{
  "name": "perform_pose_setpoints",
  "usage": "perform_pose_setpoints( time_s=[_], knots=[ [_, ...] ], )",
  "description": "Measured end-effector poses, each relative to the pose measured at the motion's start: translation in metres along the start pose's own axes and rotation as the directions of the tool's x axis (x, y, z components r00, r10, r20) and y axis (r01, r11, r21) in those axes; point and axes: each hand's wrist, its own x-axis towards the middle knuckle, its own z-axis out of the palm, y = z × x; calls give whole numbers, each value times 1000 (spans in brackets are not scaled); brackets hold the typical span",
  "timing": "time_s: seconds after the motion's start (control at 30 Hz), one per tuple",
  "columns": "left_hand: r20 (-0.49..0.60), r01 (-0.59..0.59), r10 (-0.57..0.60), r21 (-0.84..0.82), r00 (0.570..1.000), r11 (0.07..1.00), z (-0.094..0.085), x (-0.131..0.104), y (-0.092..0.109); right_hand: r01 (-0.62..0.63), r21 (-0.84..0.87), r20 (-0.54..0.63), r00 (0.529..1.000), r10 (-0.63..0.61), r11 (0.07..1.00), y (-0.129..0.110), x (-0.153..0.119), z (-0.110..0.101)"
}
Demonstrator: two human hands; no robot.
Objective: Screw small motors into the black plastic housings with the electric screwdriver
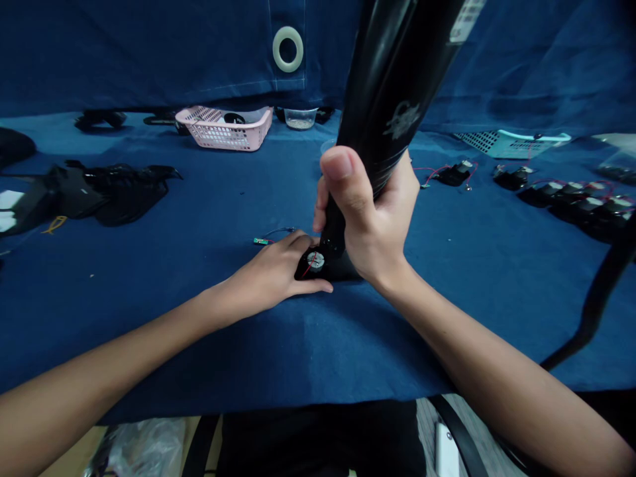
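Note:
My right hand (370, 212) is wrapped round a thick black electric screwdriver (392, 86), thumb up along its body. The tool leans to the upper right, and its narrow lower end comes down on a small black plastic part (303, 268). A round silvery component (315, 260) with a red wire sits in that part. Around the part's left side, my left hand (278, 268) grips it against the blue cloth, with the thumb along the near edge. Just beyond the left fingers lies a small green circuit board (261, 241) with thin wires. The exact contact at the tool's tip is hidden.
Black parts in plastic (109, 192) lie to the left. Along the back stand a pink basket (226, 132), a clear tub (301, 119) and a teal basket (517, 144). Several wired black parts (586, 199) sit at right, near a black cable (596, 298).

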Motion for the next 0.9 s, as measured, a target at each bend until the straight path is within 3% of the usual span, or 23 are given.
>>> perform_pose_setpoints(
  time_s=[0.27,0.43,0.63,0.9],
  knots=[
    [-4,3,-3,-3,1000,1000,1,0,-1,13,-27,34,999,-12,1000,2,-1,0],
    [-3,5,-5,-3,1000,1000,0,0,0,44,-58,139,990,-35,997,2,-1,-2],
    [7,19,-19,-1,1000,1000,-2,1,1,38,-69,27,999,-36,997,2,-1,0],
    [13,17,-17,7,1000,1000,-2,0,3,66,-51,29,997,-65,996,1,0,0]
  ],
)
